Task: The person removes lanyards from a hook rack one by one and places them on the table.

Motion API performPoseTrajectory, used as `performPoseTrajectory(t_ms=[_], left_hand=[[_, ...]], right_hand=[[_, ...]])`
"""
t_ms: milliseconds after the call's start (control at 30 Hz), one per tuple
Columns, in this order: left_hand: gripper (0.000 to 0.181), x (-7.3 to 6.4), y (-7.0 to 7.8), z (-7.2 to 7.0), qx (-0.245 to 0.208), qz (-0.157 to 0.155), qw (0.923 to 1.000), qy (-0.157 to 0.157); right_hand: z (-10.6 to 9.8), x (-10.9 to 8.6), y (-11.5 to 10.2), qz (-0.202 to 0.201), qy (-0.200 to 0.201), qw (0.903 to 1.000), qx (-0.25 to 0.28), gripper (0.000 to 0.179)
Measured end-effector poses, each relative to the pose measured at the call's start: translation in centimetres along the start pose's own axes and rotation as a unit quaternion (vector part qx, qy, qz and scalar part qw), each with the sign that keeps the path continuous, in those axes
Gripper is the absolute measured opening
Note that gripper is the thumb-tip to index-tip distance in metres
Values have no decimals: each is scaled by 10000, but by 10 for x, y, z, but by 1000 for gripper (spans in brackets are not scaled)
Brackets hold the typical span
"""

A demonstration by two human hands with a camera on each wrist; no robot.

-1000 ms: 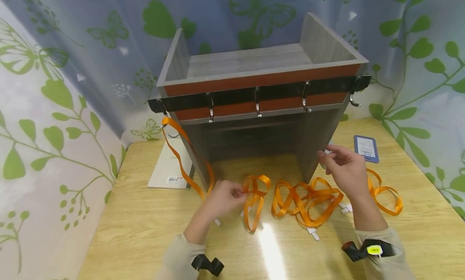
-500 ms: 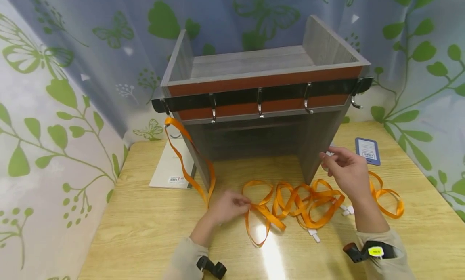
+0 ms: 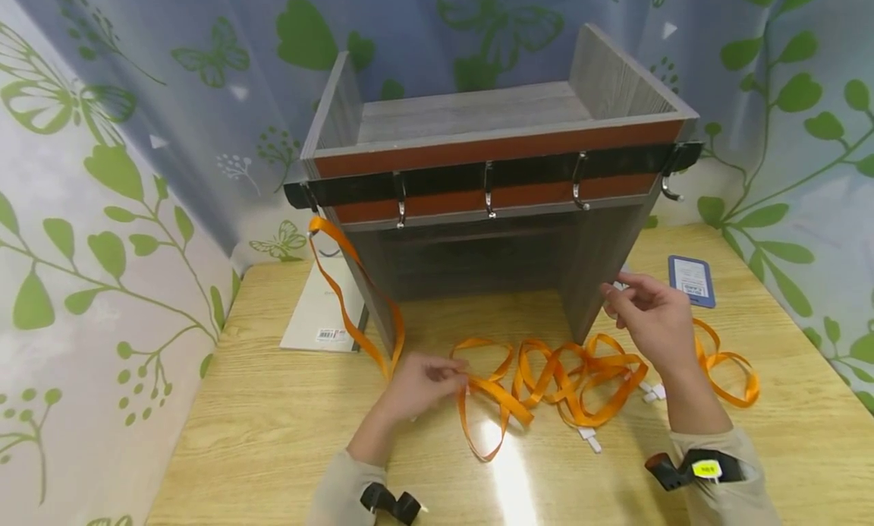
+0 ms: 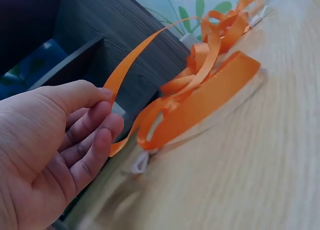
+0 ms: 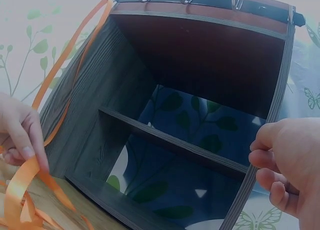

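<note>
My left hand (image 3: 423, 385) pinches an orange lanyard (image 3: 501, 401) between thumb and fingers, low over the table. In the left wrist view its ribbon (image 4: 125, 69) rises from the fingertips in an arc, and a small white clip (image 4: 140, 162) shows beneath the loops. My right hand (image 3: 652, 317) is beside the right side panel (image 3: 590, 268) of a grey wooden rack, fingers curled, fingertips right at the panel's front edge; I cannot tell whether they grip it. Another orange lanyard (image 3: 341, 306) hangs from the leftmost hook of the rack's black hook rail (image 3: 444, 188).
More orange lanyards (image 3: 601, 416) with white clips lie in loops before the rack, and one (image 3: 740, 374) lies right of the right forearm. A blue card holder (image 3: 691, 281) lies at the back right. A white flat box (image 3: 321, 313) lies left of the rack. Bare hooks (image 3: 488, 203) line the rail.
My left hand has pulled the lanyard's loops toward the front and spread them to the right, where they now touch the pile. The right hand has stayed at the panel.
</note>
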State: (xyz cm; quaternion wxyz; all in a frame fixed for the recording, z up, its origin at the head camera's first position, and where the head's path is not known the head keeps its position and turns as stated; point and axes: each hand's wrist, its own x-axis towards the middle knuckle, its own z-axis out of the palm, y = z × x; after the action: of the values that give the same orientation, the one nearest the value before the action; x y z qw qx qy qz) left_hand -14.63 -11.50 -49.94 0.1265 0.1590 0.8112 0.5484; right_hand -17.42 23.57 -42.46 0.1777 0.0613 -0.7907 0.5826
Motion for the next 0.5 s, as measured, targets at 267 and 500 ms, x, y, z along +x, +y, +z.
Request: performPoseTrajectory(t_ms=[267,500], left_hand=[[31,-2,9,-10,76,28,10000,7],[29,-6,10,-15,101,68,9999,-43]], right_hand=[[-1,-1,0,36,-73,9999,118,18],[-2,0,0,1,-66,9999,94,19]])
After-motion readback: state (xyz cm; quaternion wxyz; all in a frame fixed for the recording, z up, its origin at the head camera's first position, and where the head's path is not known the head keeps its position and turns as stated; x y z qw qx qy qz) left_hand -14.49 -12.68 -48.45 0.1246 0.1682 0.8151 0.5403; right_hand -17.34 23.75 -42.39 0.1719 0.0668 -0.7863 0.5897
